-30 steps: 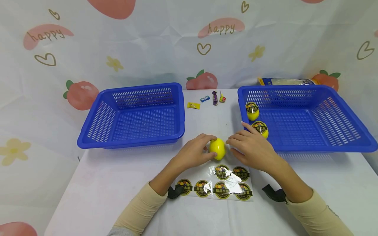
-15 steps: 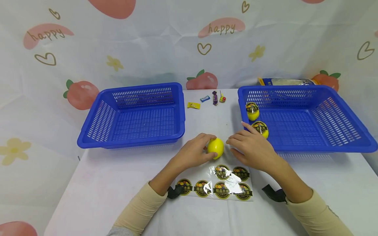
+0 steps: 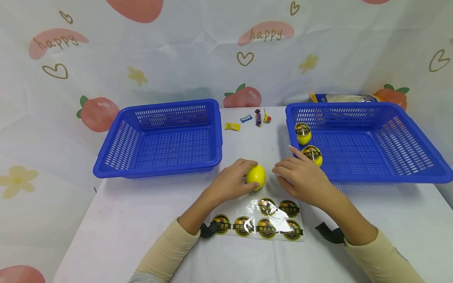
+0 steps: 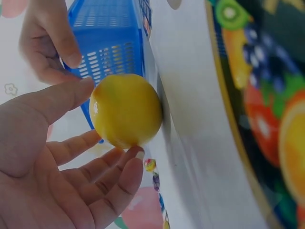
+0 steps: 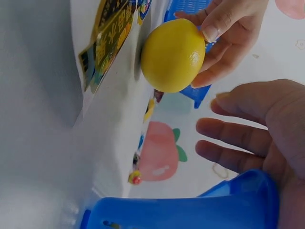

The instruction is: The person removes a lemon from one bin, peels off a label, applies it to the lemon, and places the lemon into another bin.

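Observation:
Near the middle of the table, a plain yellow lemon (image 3: 256, 177) is held between the thumb and fingers of my left hand (image 3: 229, 181). The left wrist view shows the lemon (image 4: 126, 110) with the thumb on one side and fingertips on the other. My right hand (image 3: 305, 181) is to the right of the lemon, apart from it, with its fingers extended and holding nothing. In front of both hands lies a clear sheet of round fruit stickers (image 3: 266, 228). Two lemons bearing such stickers, a far lemon (image 3: 303, 134) and a nearer lemon (image 3: 313, 155), sit in the right basket.
A blue basket (image 3: 157, 171) stands to the left and another blue basket (image 3: 385, 177) to the right. Behind the hands lie a yellow candy (image 3: 232, 126), a blue candy (image 3: 245, 118), a purple candy (image 3: 258, 118) and a lollipop (image 3: 267, 118). A package (image 3: 347, 98) sits behind the right basket.
The lemon has shifted slightly to the left in my left hand and appears a little turned. My right hand has stayed almost where it was.

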Demonstrator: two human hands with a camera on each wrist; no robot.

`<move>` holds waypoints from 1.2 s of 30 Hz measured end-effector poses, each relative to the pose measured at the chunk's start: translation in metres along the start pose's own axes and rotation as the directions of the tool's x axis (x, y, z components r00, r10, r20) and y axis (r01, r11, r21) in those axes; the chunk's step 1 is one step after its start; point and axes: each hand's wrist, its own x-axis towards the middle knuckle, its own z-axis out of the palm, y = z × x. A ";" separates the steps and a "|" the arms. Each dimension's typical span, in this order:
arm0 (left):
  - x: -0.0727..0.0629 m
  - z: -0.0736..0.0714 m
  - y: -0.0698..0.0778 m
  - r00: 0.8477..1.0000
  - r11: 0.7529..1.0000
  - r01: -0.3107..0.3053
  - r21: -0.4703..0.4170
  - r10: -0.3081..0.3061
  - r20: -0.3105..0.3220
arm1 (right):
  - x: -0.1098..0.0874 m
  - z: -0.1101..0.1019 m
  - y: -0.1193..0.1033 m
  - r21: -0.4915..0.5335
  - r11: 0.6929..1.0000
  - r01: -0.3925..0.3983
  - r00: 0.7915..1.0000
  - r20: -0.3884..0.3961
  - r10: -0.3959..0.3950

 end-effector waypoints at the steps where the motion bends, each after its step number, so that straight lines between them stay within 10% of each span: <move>1: 0.000 0.000 0.000 1.000 1.000 -0.003 0.005 0.003 -0.002 | 0.000 -0.001 -0.003 0.012 1.000 0.014 1.000 -0.012 -0.014; 10: -0.004 0.000 0.005 0.997 0.995 -0.050 0.083 0.055 -0.052 | -0.008 -0.013 -0.036 0.065 0.997 -0.041 0.988 0.154 0.031; 18: -0.022 0.010 0.038 0.942 0.932 -0.334 0.141 0.335 0.020 | -0.024 -0.014 -0.034 0.070 0.961 -0.269 0.865 0.457 0.209; 26: -0.024 0.035 0.042 0.963 0.900 -0.257 0.351 0.210 0.167 | -0.029 0.000 -0.028 0.089 0.950 -0.300 0.817 0.538 0.208; 36: -0.018 0.043 0.040 0.960 0.859 -0.263 0.439 0.187 0.208 | -0.030 0.002 -0.028 0.104 0.952 -0.287 0.827 0.529 0.192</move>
